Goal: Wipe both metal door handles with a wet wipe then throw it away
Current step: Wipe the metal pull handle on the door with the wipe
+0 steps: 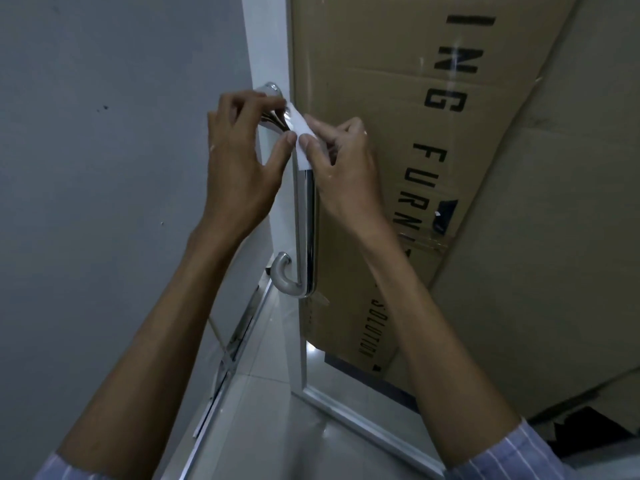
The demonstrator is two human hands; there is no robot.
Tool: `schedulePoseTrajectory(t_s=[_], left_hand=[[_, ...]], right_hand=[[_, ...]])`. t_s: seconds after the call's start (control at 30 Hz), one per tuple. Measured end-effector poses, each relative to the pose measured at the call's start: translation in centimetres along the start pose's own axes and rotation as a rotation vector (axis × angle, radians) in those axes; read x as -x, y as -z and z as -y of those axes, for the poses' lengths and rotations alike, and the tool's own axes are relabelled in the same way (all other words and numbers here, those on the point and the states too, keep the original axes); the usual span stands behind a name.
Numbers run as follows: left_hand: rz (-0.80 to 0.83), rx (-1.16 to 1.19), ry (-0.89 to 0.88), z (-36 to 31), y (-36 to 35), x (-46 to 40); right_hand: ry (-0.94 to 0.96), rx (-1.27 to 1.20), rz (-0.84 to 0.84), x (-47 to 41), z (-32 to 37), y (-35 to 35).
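A polished metal door handle (307, 223) runs down the edge of a glass door, with a curved foot at its lower end. A second handle's curved ends show on the door's other side, one at the top (269, 89) and one lower down (282, 275). A white wet wipe (300, 133) hangs in front of the upper part of the handle. My left hand (239, 157) pinches the wipe's left edge between thumb and fingers. My right hand (341, 157) pinches its right edge. The handle's upper stretch is hidden behind the wipe and my fingers.
Large flattened cardboard sheets (433, 168) with black lettering stand behind the glass door (311, 382). A grey wall (104, 168) fills the left. Glossy floor tiles (277, 427) and a metal door track (228, 358) lie below.
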State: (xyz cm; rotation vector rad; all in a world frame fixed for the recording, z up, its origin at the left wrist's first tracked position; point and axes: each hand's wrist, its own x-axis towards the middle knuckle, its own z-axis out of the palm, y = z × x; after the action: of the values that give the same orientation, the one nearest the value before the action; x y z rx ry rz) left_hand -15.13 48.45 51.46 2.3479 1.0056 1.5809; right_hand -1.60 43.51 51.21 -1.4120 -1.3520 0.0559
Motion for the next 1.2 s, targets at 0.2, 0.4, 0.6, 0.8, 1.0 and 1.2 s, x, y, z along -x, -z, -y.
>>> schedulePoseTrajectory(t_s=[0.2, 0.4, 0.6, 0.8, 1.0, 1.2], left_hand=[[0.006, 0.012, -0.006, 0.3, -0.1, -0.4], [0.022, 0.034, -0.011, 0.8, -0.7, -1.1], [0.065, -0.006, -0.049, 1.6, -1.9, -1.9], [0.140, 0.056, -0.075, 3.3, -1.5, -1.1], [0.183, 0.084, 0.015, 6.1, -0.4, 0.2], [0.229, 0.097, 0.041, 9.1, 1.2, 1.0]], right_hand=[[-0.026, 0.079, -0.042, 1.2, -0.8, -0.1], [-0.091, 0.125, -0.010, 2.5, -2.6, -0.5], [-0.123, 0.170, -0.103, 3.0, -3.2, -1.2], [-0.158, 0.294, -0.220, 3.9, -3.2, -1.6], [-0.170, 0.342, -0.351, 3.9, -2.3, -3.2], [-0.133, 0.353, -0.482, 4.2, -0.7, -6.0]])
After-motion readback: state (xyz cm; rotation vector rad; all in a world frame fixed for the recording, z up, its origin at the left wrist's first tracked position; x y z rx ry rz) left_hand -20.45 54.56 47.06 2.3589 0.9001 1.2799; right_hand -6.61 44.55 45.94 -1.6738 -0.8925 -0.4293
